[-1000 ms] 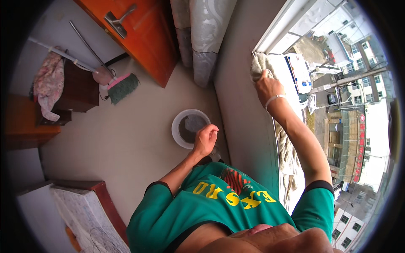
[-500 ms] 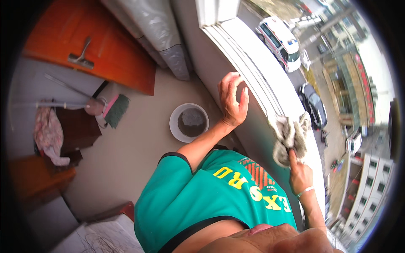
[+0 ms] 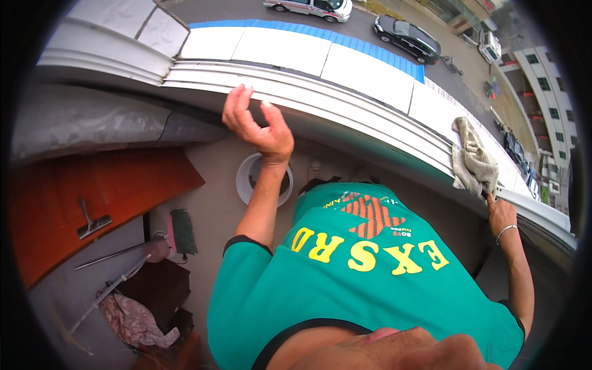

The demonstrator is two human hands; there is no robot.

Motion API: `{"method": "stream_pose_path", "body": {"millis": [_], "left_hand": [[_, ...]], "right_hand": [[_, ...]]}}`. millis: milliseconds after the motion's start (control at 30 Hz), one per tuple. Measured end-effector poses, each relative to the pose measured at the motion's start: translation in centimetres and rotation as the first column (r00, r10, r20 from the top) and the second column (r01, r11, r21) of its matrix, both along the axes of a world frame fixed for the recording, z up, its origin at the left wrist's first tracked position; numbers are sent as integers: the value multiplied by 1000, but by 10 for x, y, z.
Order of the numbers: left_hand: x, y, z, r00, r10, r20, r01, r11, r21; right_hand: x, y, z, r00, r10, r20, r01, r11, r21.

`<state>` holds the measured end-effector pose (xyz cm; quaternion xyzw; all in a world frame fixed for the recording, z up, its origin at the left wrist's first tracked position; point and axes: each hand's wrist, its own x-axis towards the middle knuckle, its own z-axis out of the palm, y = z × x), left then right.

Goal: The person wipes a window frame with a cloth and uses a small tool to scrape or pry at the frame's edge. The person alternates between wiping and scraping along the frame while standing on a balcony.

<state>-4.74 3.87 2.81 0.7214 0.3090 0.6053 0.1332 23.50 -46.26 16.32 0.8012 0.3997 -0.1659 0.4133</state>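
My left hand (image 3: 256, 123) is raised in front of the white window track (image 3: 345, 102), fingers curled and apart, holding nothing. My right hand (image 3: 502, 216) is at the far right and grips the lower end of a beige rag (image 3: 473, 159) that lies draped over the track's right part. A thin bracelet circles my right wrist. My green shirt with yellow letters fills the lower middle of the view.
A white bucket (image 3: 246, 179) stands on the floor below my left arm. An orange wooden door (image 3: 92, 197) with a metal handle is at left, with a green brush (image 3: 182, 231), sticks and crumpled cloth (image 3: 132, 317) beneath it. Street and cars lie far below outside.
The view has swung up over the sill. My left hand has lifted off the sill edge and hangs free. My right hand still holds the rag on the track.
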Motion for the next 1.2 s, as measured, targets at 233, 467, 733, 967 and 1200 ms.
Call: {"method": "stream_pose_path", "body": {"millis": [233,467,733,967,1200], "left_hand": [[1,14,16,987,-112,-118,120,991,62],[132,-57,77,576,-801,-163,809,587,-29],[218,-216,78,-30,-899,-436,994,17,-104],[259,-245,38,-311,-685,-658,930,-78,-359],[257,-244,11,-224,-727,-650,946,-1,-324]], "right_hand": [[-21,22,-10,974,-226,8,223,966,131],[-57,12,-14,846,-531,46,467,781,414],[-135,-20,13,848,-437,-300,407,174,897],[-235,-57,-94,549,-664,-508,535,-187,824],[-285,-43,-192,557,-686,-469,498,-176,849]]}}
